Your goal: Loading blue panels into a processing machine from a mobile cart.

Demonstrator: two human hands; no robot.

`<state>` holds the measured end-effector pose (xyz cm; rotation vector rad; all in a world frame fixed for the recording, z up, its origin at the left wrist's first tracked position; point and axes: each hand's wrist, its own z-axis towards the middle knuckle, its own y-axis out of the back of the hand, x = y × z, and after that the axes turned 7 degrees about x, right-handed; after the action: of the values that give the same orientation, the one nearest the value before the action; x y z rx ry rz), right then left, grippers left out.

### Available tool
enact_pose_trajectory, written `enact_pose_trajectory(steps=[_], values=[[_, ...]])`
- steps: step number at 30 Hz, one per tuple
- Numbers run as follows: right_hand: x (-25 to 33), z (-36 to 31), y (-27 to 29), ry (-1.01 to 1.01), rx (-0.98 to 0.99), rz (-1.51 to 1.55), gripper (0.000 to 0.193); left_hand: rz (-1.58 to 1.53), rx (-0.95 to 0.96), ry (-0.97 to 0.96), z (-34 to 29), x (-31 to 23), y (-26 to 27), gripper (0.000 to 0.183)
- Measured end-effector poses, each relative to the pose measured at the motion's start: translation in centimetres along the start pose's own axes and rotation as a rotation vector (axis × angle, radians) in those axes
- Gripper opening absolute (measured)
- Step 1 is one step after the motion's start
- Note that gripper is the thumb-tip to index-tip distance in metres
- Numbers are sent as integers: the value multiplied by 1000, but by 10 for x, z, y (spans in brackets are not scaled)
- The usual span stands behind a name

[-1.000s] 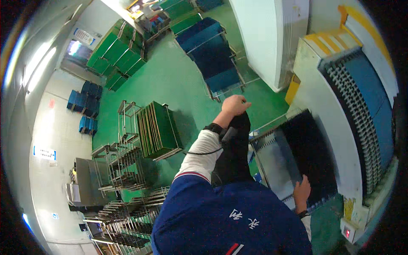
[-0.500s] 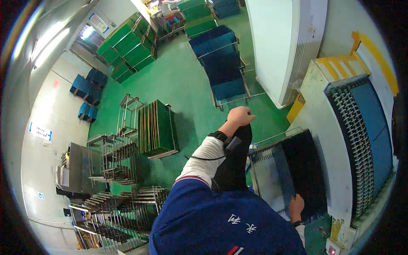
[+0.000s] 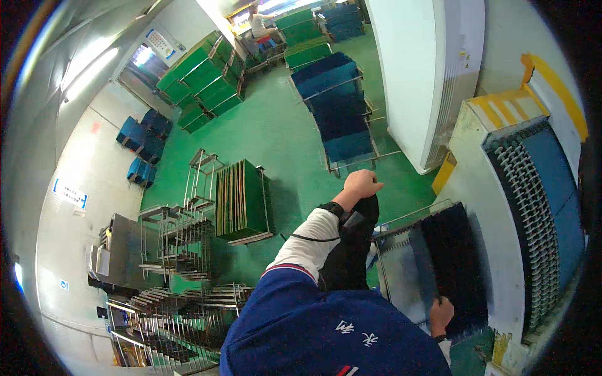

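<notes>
My left hand (image 3: 362, 184) is closed in a loose fist above my dark-trousered knee (image 3: 354, 244), and I see nothing in it. A black band with a cable is round that wrist. Down at the right, my right hand (image 3: 441, 314) is at the near edge of a blue panel (image 3: 424, 263), fingers curled against it; the fingertips are partly hidden. This panel stands in a metal rack (image 3: 411, 217) between a pale grey panel (image 3: 399, 272) and a tight row of dark, nearly black panels (image 3: 461, 269).
At my right stands a machine (image 3: 467, 138) with rows of metal rollers (image 3: 530, 213). Ahead are a tall white cabinet (image 3: 404, 75) and a rack of blue panels (image 3: 335, 106). Green panels (image 3: 251, 194) and metal racks (image 3: 185, 241) stand left. A person (image 3: 260, 26) sits far off.
My view has shifted slightly, so the room sits lower and further right. Both hands keep nearly the same places, the left over the knee and the right at the blue panel's edge.
</notes>
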<state>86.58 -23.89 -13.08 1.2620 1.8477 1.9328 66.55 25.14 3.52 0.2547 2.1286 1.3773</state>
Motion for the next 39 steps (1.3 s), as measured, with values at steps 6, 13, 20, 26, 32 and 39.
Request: enact_pose_trajectory(steps=[6, 13, 20, 26, 32, 39], values=[[10, -4, 3, -25, -6, -110, 18, 40, -8, 46, -1, 0, 2, 45], [7, -1, 3, -51, 118, -105, 20, 43, -64, 69, 5, -9, 1, 39], [12, 0, 18, -47, 163, -106, 21, 60, -48, 50, 22, -6, -5, 41], [8, 0, 12, -61, 143, -120, 21, 125, -36, 59, 38, -17, 2, 42], [-2, -6, -23, -125, -58, -89, 22, 81, -18, 67, 56, -23, 2, 39], [-59, 11, -50, -176, 188, -190, 26, 86, 29, 89, 76, -24, 1, 39]])
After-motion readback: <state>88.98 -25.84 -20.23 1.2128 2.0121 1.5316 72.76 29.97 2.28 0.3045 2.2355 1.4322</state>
